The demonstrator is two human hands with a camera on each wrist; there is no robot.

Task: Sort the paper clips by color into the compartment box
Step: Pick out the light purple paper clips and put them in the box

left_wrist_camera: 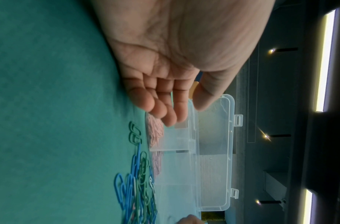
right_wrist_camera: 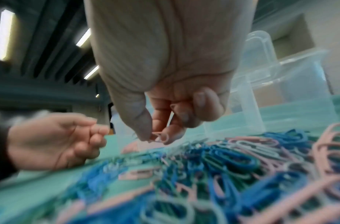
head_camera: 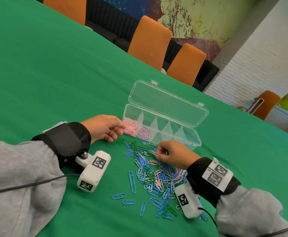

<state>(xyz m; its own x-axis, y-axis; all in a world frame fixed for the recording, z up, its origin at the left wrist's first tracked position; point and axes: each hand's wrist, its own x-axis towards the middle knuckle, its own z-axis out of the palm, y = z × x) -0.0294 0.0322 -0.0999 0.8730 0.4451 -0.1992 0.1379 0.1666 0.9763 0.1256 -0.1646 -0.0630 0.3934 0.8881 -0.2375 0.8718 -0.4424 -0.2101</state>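
A clear compartment box [head_camera: 187, 137] stands on the green cloth with its lid [head_camera: 167, 103] laid back. Pink clips [head_camera: 129, 128] fill its leftmost compartment and lilac clips [head_camera: 144, 132] the one beside it. A mixed pile of paper clips [head_camera: 153, 173] in blue, green, pink and white lies in front of the box. My left hand [head_camera: 118, 129] rests by the box's left end, fingers relaxed and empty [left_wrist_camera: 177, 112]. My right hand [head_camera: 158, 151] hovers over the pile's far edge; thumb and forefinger pinch a pink paper clip [right_wrist_camera: 159, 136].
A few blue clips [head_camera: 132, 182] lie apart at the pile's near left. Orange chairs [head_camera: 150, 40] line the far side of the table. Green cloth [head_camera: 54, 74] stretches wide to the left and behind the box.
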